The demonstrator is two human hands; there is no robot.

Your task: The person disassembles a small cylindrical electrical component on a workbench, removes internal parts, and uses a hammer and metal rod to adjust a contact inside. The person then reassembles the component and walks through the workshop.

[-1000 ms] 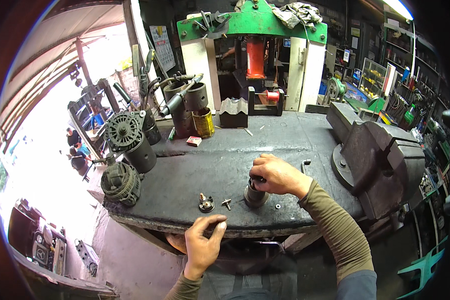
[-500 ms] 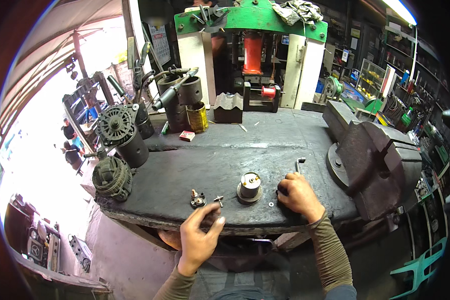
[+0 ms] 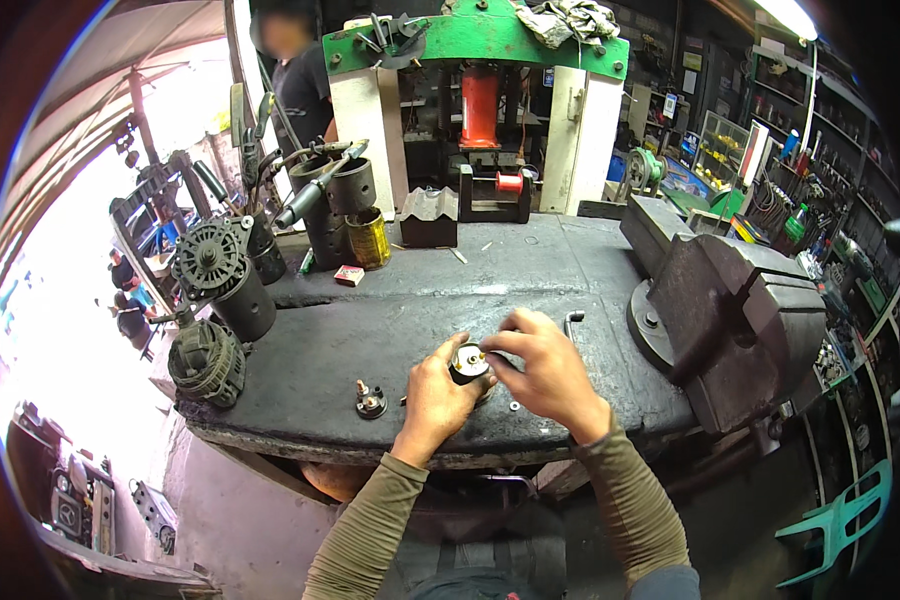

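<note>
A short metal cylinder [image 3: 467, 361], which looks like a starter solenoid body, stands near the front of the dark workbench. It has a pale top with small brass-coloured terminals. Wrapped around its left side is my left hand [image 3: 436, 402], thumb in front. My right hand [image 3: 550, 372] reaches to the top right edge with its fingertips pinched; whatever is between them is too small to make out. Left of the hands lies a black terminal cap [image 3: 371, 402] with copper studs. A small washer [image 3: 514, 406] is on the bench below my right hand.
An L-shaped wrench [image 3: 573, 321] lies beyond my right hand. At the right stands a big vise [image 3: 735, 330]. Alternators [image 3: 208, 368] and tool-filled cans [image 3: 335, 215] line the left. Behind the bench rises a green and white press [image 3: 575, 140]; a person [image 3: 300, 85] stands beside it.
My left hand has moved right and taken hold of the cylinder. My right hand has lifted from the bench and come to its top. A person has appeared behind the bench.
</note>
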